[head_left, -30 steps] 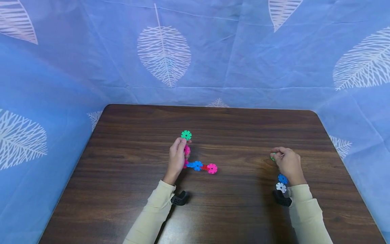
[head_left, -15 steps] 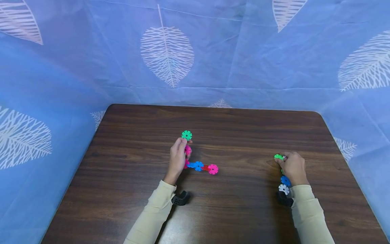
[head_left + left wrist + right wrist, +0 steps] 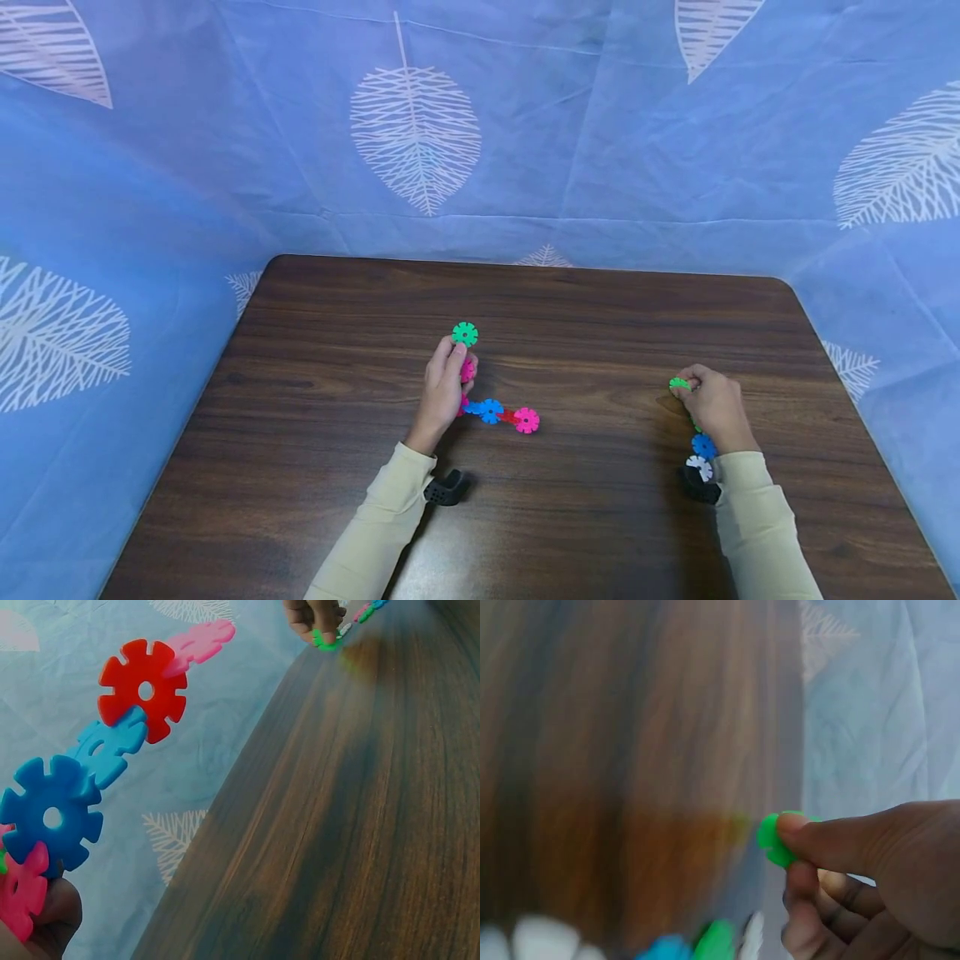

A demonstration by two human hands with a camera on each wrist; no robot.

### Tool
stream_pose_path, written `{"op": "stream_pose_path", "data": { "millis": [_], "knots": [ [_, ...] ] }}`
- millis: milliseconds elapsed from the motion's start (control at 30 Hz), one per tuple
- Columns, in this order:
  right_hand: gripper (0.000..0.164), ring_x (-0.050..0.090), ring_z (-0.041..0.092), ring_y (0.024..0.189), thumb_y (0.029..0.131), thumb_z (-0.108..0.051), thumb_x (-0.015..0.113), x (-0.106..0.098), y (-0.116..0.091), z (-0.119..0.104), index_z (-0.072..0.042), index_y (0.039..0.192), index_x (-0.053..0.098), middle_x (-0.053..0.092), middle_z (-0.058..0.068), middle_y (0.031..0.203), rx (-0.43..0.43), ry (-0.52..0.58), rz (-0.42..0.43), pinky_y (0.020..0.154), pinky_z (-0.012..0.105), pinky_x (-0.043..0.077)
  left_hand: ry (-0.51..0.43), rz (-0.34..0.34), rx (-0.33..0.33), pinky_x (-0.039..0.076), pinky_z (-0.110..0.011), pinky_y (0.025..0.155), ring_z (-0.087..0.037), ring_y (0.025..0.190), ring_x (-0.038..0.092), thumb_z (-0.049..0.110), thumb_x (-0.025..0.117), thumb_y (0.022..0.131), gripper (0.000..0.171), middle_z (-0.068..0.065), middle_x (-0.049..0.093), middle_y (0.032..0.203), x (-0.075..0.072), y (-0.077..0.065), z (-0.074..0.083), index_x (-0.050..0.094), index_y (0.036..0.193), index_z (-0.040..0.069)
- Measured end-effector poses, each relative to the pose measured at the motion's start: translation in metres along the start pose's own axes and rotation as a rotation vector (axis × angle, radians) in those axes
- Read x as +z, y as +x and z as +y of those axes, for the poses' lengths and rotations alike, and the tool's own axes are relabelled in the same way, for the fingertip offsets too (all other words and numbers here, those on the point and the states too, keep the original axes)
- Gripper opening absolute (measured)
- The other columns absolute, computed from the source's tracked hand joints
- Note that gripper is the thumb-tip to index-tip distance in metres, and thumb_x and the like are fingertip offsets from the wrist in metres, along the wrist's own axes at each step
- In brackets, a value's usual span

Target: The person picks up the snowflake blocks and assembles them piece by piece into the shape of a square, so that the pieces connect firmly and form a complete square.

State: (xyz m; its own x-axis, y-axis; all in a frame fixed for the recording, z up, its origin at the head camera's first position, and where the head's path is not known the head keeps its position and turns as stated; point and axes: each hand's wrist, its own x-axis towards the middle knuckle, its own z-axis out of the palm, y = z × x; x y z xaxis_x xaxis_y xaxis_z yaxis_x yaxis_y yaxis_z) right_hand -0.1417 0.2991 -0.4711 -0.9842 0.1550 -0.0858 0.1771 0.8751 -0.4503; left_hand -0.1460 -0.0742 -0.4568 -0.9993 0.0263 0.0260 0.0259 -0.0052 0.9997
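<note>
In the head view my left hand (image 3: 441, 392) grips a chain of interlocking notched plastic discs. A green disc (image 3: 465, 334) tops it, with pink (image 3: 467, 369) by the fingers. To the right run a blue disc (image 3: 491, 411), a red piece and a pink end disc (image 3: 527, 420). The left wrist view shows its large blue disc (image 3: 52, 816) and red disc (image 3: 144, 690) close up. My right hand (image 3: 716, 406) pinches a bright green disc (image 3: 776, 841) between thumb and finger. Near that wrist a blue disc (image 3: 703, 446) and a white disc (image 3: 701, 467) show; the palm hides their link to the green one.
Both hands are over a dark wood-grain table (image 3: 585, 517) with rounded far corners. A blue cloth (image 3: 300, 150) with white leaf prints hangs behind and at the sides. Black wrist cameras sit below each wrist, the left one (image 3: 447, 488) nearer the middle.
The right hand shifted slightly right, then back a little left, its fingers rearranged around the green disc. The left hand and its chain moved a touch rightward, still gripped.
</note>
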Motion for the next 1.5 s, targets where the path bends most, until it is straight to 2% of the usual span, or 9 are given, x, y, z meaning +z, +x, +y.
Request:
{"op": "stream_pose_path", "data": {
  "millis": [133, 233, 367, 567, 700, 933, 1100, 1300, 1500],
  "knots": [
    [0.021, 0.063, 0.02, 0.067, 0.091, -0.009, 0.061, 0.002, 0.002, -0.022, 0.005, 0.106, 0.062, 0.068, 0.017, 0.083, -0.119, 0.06, 0.013, 0.054, 0.027, 0.045, 0.01, -0.016, 0.004, 0.037, -0.018, 0.049, -0.015, 0.054, 0.039, 0.013, 0.031, 0.104, 0.023, -0.009, 0.048, 0.078, 0.0, -0.005, 0.013, 0.047, 0.104, -0.004],
    [0.022, 0.068, 0.023, 0.07, 0.092, -0.009, 0.061, 0.004, 0.002, -0.046, 0.004, 0.109, 0.062, 0.07, 0.017, 0.085, -0.212, 0.118, 0.018, 0.058, 0.031, 0.051, 0.023, -0.023, 0.012, 0.036, -0.018, 0.048, -0.013, 0.052, 0.04, 0.012, 0.03, 0.103, 0.025, -0.014, 0.051, 0.08, 0.0, -0.01, 0.023, 0.046, 0.105, -0.007],
    [0.022, 0.07, 0.025, 0.075, 0.091, -0.012, 0.062, 0.008, 0.0, -0.082, 0.0, 0.109, 0.064, 0.072, 0.016, 0.088, -0.313, 0.234, 0.008, 0.062, 0.03, 0.054, 0.035, -0.033, 0.045, 0.037, -0.018, 0.046, -0.013, 0.051, 0.04, 0.011, 0.03, 0.104, 0.028, -0.023, 0.053, 0.086, -0.001, -0.012, 0.024, 0.045, 0.114, -0.01],
    [0.021, 0.071, 0.026, 0.077, 0.091, -0.012, 0.063, 0.015, -0.003, -0.134, -0.001, 0.108, 0.063, 0.071, 0.019, 0.091, -0.423, 0.494, -0.084, 0.065, 0.026, 0.057, 0.06, -0.061, 0.129, 0.037, -0.018, 0.045, -0.018, 0.05, 0.04, 0.011, 0.028, 0.104, 0.039, -0.025, 0.052, 0.085, -0.001, -0.012, 0.022, 0.03, 0.143, 0.005],
    [0.02, 0.071, 0.031, 0.082, 0.091, -0.012, 0.062, 0.021, -0.004, -0.156, -0.001, 0.108, 0.063, 0.071, 0.021, 0.093, -0.466, 0.583, -0.157, 0.071, 0.03, 0.058, 0.06, -0.075, 0.164, 0.036, -0.018, 0.045, -0.022, 0.05, 0.038, 0.01, 0.027, 0.104, 0.042, -0.03, 0.05, 0.084, 0.0, -0.012, 0.024, 0.027, 0.146, 0.007],
    [0.018, 0.071, 0.027, 0.075, 0.089, -0.009, 0.064, 0.032, -0.01, -0.177, 0.001, 0.104, 0.064, 0.072, 0.02, 0.088, -0.491, 0.642, -0.142, 0.066, 0.029, 0.057, 0.063, -0.102, 0.172, 0.037, -0.018, 0.045, -0.029, 0.051, 0.039, 0.009, 0.027, 0.104, 0.039, -0.029, 0.048, 0.083, 0.003, -0.014, 0.027, 0.03, 0.143, 0.005],
    [0.017, 0.071, 0.028, 0.074, 0.088, -0.008, 0.065, 0.037, -0.013, -0.188, 0.001, 0.102, 0.064, 0.072, 0.021, 0.086, -0.53, 0.69, -0.122, 0.067, 0.033, 0.058, 0.066, -0.104, 0.154, 0.037, -0.018, 0.046, -0.025, 0.051, 0.039, 0.01, 0.028, 0.104, 0.038, -0.023, 0.048, 0.081, 0.004, -0.015, 0.029, 0.031, 0.142, 0.005],
    [0.014, 0.071, 0.029, 0.075, 0.088, -0.007, 0.065, 0.043, -0.016, -0.198, 0.001, 0.098, 0.063, 0.073, 0.017, 0.083, -0.577, 0.706, -0.091, 0.069, 0.026, 0.058, 0.059, -0.115, 0.138, 0.037, -0.018, 0.046, -0.015, 0.05, 0.039, 0.012, 0.029, 0.104, 0.037, -0.011, 0.048, 0.081, 0.006, -0.014, 0.03, 0.033, 0.14, 0.005],
    [0.013, 0.072, 0.027, 0.076, 0.087, -0.006, 0.066, 0.049, -0.018, -0.201, 0.002, 0.097, 0.063, 0.072, 0.017, 0.085, -0.607, 0.72, -0.056, 0.07, 0.025, 0.057, 0.057, -0.129, 0.131, 0.039, -0.023, 0.045, -0.021, 0.05, 0.04, 0.011, 0.029, 0.104, 0.037, -0.011, 0.048, 0.081, 0.007, -0.014, 0.03, 0.034, 0.14, 0.005]
  ]
}}
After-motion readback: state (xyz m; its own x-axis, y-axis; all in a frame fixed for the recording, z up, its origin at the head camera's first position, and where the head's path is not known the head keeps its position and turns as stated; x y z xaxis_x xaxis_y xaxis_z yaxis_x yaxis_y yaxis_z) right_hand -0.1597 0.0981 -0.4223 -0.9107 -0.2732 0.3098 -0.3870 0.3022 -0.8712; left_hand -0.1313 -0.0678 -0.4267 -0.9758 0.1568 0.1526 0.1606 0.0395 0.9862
